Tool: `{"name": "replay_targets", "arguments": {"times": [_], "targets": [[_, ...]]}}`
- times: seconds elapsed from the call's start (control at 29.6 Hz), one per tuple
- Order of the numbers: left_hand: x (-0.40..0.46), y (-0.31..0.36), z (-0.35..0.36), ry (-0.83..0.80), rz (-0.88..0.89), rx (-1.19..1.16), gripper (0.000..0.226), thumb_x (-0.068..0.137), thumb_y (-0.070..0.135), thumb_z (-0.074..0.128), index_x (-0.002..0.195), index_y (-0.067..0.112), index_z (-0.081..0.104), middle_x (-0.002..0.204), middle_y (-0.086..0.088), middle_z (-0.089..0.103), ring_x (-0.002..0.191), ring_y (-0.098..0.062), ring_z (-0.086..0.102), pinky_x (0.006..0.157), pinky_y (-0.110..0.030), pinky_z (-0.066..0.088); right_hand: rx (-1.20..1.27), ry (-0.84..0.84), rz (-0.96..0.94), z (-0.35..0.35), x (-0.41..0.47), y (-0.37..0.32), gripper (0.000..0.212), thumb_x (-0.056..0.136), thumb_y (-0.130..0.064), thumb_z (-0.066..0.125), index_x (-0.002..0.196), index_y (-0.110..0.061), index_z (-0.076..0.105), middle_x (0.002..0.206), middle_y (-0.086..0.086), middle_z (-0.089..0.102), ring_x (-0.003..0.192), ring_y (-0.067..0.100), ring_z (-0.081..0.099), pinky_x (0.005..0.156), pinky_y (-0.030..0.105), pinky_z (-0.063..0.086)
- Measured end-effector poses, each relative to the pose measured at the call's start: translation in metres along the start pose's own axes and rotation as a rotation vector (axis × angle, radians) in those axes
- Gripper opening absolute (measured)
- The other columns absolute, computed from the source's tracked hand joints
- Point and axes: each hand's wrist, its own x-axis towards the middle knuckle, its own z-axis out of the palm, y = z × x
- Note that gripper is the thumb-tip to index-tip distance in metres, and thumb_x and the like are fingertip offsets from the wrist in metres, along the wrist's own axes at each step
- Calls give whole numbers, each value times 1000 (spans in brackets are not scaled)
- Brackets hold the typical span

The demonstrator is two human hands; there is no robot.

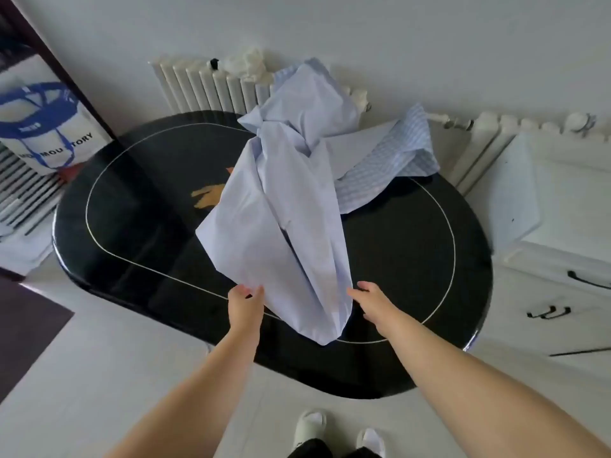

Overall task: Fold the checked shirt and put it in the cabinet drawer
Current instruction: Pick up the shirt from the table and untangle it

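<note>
Black glossy oval table [132, 226] carries the pale-blue checked cotton shirt [281, 200], bunched, unfolded. Left hand [245, 304] pinches its near edge; right hand [368, 300] touches it, grip unclear. Step: spreading out. Next: lay it flat, sleeves clear.
</note>
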Motion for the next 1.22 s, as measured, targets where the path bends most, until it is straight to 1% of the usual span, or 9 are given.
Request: {"name": "replay_targets", "arguments": {"times": [0.07, 0.2, 0.34, 0.44, 0.57, 0.78, 0.95, 1.05, 1.22], "targets": [[5, -6, 8, -89, -50, -73, 36, 90, 31, 61, 107, 1, 54, 94, -19, 57, 90, -32, 53, 87, -39, 46, 137, 29, 69, 7, 7, 0, 67, 89, -30, 62, 146, -23, 27, 148, 7, 37, 131, 31, 41, 107, 47, 39], [2, -17, 23, -212, -215, -341, 40, 86, 29, 69, 120, 13, 54, 112, 1, 62, 103, -20, 57, 93, -33, 44, 376, -9, 194, 17, 12, 5, 76, 83, -25, 70, 146, -22, 28, 137, 8, 50, 117, 29, 55, 95, 44, 50], [-7, -18, 26, -381, -267, -653, 37, 88, 20, 67, 123, 13, 58, 115, -6, 70, 104, -25, 66, 77, -34, 55, 600, -160, 208, 13, 3, 1, 41, 79, -25, 75, 116, -10, 63, 108, 13, 71, 99, 31, 68, 91, 46, 53], [-15, -7, 21, -471, -291, -756, 28, 92, 21, 58, 120, 15, 60, 112, -5, 72, 100, -22, 69, 69, -31, 58, 732, -300, 111, 9, -14, -10, 36, 82, -21, 70, 116, -11, 65, 116, 14, 69, 108, 29, 65, 99, 45, 47], [-18, 3, 12, -339, -298, -741, 25, 94, 19, 57, 118, 14, 59, 102, -2, 71, 86, -19, 68, 55, -23, 55, 967, -208, 30, 7, -27, -21, 31, 88, -24, 60, 117, -14, 65, 117, 12, 69, 110, 30, 64, 101, 48, 46], [-30, 30, 5, -34, -253, -652, 31, 98, 29, 48, 126, 17, 52, 93, 5, 57, 82, -13, 56, 85, -28, 49, 1201, 91, -62, -3, -54, -37, 18, 90, -24, 58, 107, -23, 63, 110, 9, 69, 102, 31, 66, 93, 49, 51], [-52, 64, 4, 69, 79, -645, 35, 102, 30, 33, 135, 29, 43, 116, 5, 57, 103, -13, 57, 84, -28, 46, 1388, 215, -54, -14, -76, -39, 23, 92, -14, 57, 114, -17, 62, 109, 11, 69, 96, 31, 68, 87, 47, 55], [-64, 87, 4, 88, 310, -559, 36, 103, 30, 32, 138, 27, 37, 125, 2, 54, 110, -14, 56, 90, -29, 48, 1445, 303, 40, -27, -91, -41, 9, 87, -8, 62, 92, -15, 62, 102, 11, 69, 89, 29, 70, 80, 44, 58], [-85, 92, 24, 230, 949, 267, 46, 101, 17, 39, 147, 11, 32, 159, -8, 20, 148, -23, 11, 120, -37, 14, 1450, 481, 18, -63, -114, -17, 24, 87, -1, 54, 70, -15, 65, 88, 5, 68, 74, 24, 67, 62, 33, 59]]}}
